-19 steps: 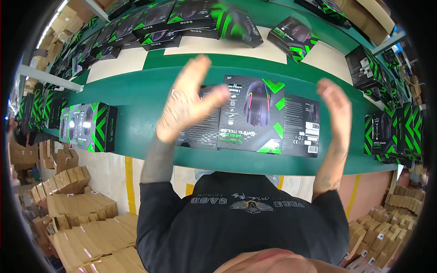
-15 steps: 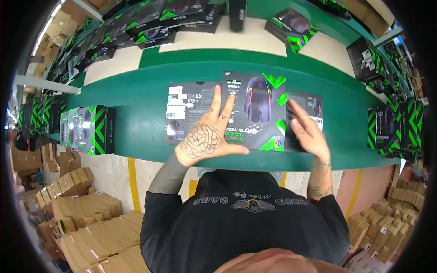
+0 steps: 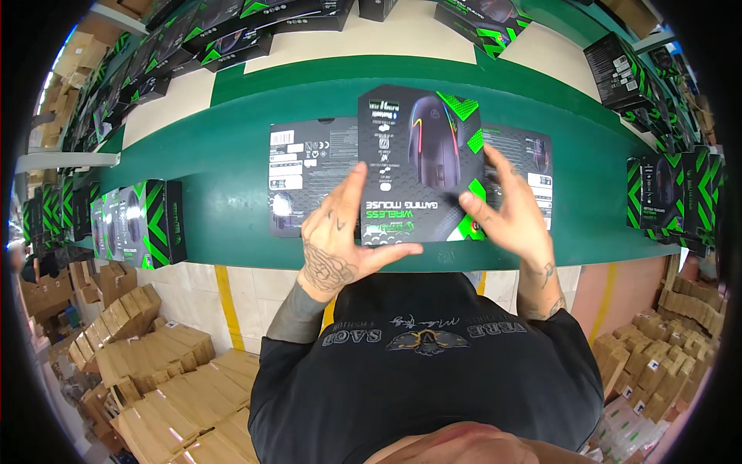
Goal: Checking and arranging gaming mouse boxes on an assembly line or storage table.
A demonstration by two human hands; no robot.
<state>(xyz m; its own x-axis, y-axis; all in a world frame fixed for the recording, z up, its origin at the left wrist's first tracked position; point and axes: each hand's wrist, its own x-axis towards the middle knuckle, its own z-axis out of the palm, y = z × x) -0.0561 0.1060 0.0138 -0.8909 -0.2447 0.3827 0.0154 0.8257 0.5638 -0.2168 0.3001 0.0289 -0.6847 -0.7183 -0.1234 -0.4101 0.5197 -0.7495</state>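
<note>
A black and green gaming mouse box [image 3: 386, 178] is held between my hands, a little above the table, its picture of a dark mouse facing up. My left hand [image 3: 332, 243] presses along its left side, fingers straight and thumb stretched by the near edge. With the fingers at the right edge and the thumb over the front face, my right hand [image 3: 518, 213] grips it. Beneath lie a dark box [image 3: 290, 174] on the left and another dark box [image 3: 533, 158] on the right, printed backs up; the held box covers where they meet.
The green table [image 3: 224, 178] carries a row of upright mouse boxes [image 3: 139, 224] at left and more mouse boxes [image 3: 672, 201] at right. Stacked mouse boxes [image 3: 239, 50] line the far side. Brown cartons [image 3: 166, 356] cover the floor at lower left, with further cartons [image 3: 657, 359] at lower right.
The mouse box has come up off the boxes below. My left hand has slid from its face to its left side, and my right thumb has moved onto its front.
</note>
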